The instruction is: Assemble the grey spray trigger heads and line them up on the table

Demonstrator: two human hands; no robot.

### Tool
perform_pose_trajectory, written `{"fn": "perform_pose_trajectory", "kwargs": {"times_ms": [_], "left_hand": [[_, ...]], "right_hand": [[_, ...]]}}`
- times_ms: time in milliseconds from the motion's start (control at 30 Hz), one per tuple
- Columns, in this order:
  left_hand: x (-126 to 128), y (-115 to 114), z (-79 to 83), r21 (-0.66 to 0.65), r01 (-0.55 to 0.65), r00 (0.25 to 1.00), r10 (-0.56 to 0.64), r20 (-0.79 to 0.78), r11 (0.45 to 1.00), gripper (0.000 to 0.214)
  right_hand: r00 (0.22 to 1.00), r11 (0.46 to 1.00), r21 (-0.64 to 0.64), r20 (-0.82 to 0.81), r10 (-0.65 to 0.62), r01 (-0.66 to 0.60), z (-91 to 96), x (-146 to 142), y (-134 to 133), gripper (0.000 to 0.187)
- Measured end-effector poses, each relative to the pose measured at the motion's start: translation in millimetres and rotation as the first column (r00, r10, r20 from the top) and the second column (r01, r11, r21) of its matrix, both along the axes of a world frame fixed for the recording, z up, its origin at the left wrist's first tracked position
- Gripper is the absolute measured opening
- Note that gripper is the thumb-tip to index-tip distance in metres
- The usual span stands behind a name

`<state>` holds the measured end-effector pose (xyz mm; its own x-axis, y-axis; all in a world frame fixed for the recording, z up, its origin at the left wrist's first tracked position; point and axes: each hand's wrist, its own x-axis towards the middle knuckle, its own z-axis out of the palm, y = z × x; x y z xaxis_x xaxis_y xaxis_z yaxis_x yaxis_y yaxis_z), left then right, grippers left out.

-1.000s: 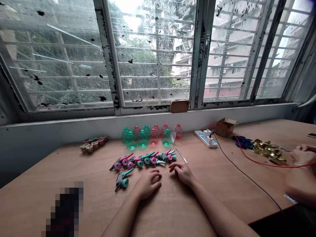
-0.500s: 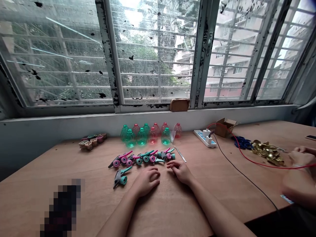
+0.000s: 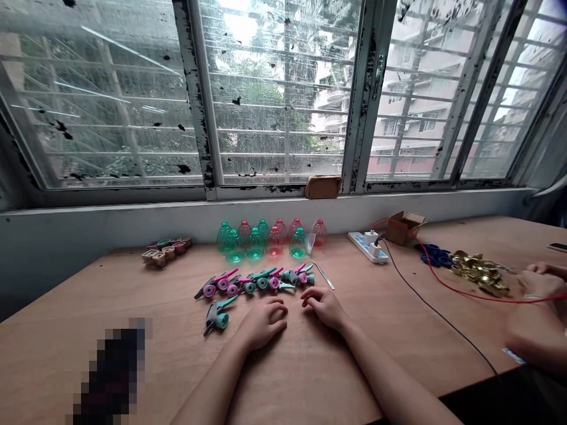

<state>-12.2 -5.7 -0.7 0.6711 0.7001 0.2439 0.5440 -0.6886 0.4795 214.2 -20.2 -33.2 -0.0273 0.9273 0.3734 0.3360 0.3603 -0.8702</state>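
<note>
Empty grip on both sides, fingers loosely curled, nothing held. Left hand (image 3: 264,323) rests on the light plywood tabletop (image 3: 376,348), just beside a lone grey trigger spray head with teal nozzle and lever (image 3: 216,317), not touching it. Right hand (image 3: 323,308) sits just in front of a tight row of grey trigger spray heads with pink or teal levers (image 3: 252,283), near a slim steel tool (image 3: 323,275). Beyond the row, translucent green and pink plastic bottles (image 3: 266,241) stand upright, uncapped. Far right, a co-worker's hands (image 3: 540,289) work beside a heap of brass-coloured metal caps (image 3: 481,273).
</note>
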Motion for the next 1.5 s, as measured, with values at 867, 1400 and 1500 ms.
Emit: {"fn": "perform_pose_trajectory", "kwargs": {"times_ms": [867,1400,1500], "left_hand": [[1,-2,1.3,0.000,-0.009,1.000,0.009,-0.009,1.000,0.026],[0,0,-0.4,-0.016,0.003,1.000,-0.003,-0.006,1.000,0.025],[0,-1,-0.4,-0.012,0.003,1.000,-0.003,-0.009,1.000,0.025]], "right_hand": [[0.999,0.999,-0.001,-0.004,-0.044,0.044,-0.2,0,-1,0.018],[0.533,0.732,0.130,0.602,-0.595,0.669,-4.7,41,17,0.024],[0.498,0.723,0.116,0.651,-0.573,0.681,-7.8,41,21,0.024]]}}
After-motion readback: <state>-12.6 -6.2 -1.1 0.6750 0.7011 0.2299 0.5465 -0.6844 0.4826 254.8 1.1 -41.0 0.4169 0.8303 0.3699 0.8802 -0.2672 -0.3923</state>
